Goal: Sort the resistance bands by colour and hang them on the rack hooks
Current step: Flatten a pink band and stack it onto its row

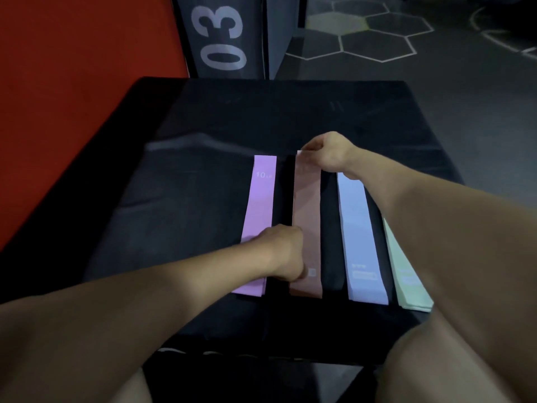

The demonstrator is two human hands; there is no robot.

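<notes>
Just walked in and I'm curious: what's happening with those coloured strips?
A person is laying resistance bands side by side on a black surface. Both hands are on the pink band: the right hand pinches its far end, the left hand holds its near end. Purple, blue and green bands lie alongside it.

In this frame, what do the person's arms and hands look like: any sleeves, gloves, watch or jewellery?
Both arms are bare from the near edge of the picture down to the wrist, with no sleeves in view. The left hand and the right hand wear no gloves. No watch, bracelet or wristband shows on either wrist. The fingers are mostly hidden from this view, so rings cannot be ruled out.
</notes>
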